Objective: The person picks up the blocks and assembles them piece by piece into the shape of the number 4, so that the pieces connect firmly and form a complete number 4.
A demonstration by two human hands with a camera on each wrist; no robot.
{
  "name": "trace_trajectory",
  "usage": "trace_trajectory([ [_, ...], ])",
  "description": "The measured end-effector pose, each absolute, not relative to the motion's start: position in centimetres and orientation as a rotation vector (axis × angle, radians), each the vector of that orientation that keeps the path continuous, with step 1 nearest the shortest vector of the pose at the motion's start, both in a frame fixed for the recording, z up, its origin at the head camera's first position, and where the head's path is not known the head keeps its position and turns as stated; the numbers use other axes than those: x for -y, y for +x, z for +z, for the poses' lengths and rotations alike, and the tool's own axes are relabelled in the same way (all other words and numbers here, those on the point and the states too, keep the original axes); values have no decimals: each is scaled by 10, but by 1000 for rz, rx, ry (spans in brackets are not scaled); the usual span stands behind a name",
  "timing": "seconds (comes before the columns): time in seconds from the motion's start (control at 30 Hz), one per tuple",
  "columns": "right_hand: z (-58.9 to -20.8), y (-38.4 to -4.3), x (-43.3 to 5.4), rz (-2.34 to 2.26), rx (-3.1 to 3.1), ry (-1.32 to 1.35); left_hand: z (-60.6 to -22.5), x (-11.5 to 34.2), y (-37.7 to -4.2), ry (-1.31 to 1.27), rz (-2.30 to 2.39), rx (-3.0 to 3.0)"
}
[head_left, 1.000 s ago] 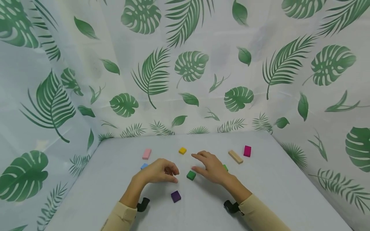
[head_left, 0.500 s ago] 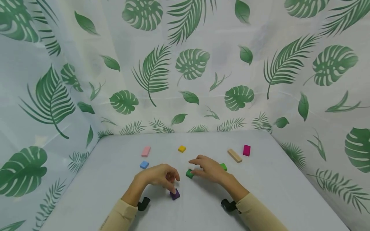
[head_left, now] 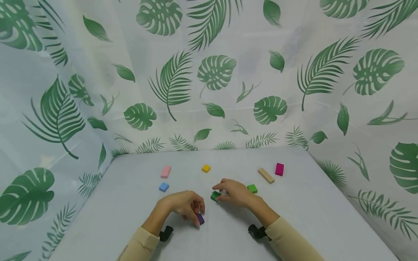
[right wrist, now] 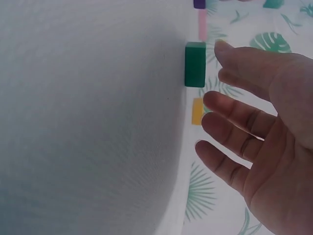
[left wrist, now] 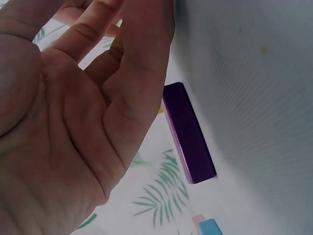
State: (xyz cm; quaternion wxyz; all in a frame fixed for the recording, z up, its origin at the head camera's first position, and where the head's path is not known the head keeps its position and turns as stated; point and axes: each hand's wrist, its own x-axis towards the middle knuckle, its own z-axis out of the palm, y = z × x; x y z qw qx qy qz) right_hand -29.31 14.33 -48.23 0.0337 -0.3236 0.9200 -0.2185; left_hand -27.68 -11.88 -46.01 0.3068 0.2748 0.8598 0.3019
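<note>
My left hand (head_left: 186,203) is bent over a purple block (head_left: 201,219), its thumb overlapping the block's left side in the head view. The left wrist view shows the purple block (left wrist: 190,134) on the table just beyond the left fingers (left wrist: 142,73), both its ends showing. My right hand (head_left: 236,192) hovers beside a dark green block (head_left: 215,196), its thumb overlapping the block's right edge in the head view. In the right wrist view the right fingers (right wrist: 234,127) are spread, with a gap between the thumb and the green block (right wrist: 195,64).
On the white table (head_left: 130,232) lie a blue block (head_left: 164,187), a pink block (head_left: 166,172), a yellow block (head_left: 206,168), a light green block (head_left: 252,188), a wooden block (head_left: 266,175) and a magenta block (head_left: 279,169). Leaf-patterned cloth (head_left: 183,130) encloses the back and sides.
The left hand has come down and nearer to the purple block, uncovering the blue block. The right hand has drawn back slightly toward the dark green block, revealing more of the light green one.
</note>
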Motion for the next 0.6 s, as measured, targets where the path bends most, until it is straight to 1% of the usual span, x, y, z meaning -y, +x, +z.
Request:
trace_trajectory([
  [0.6,-486,-294,-144,-616,-2789,-1011,-462,119,-276,710,789,-2324],
])
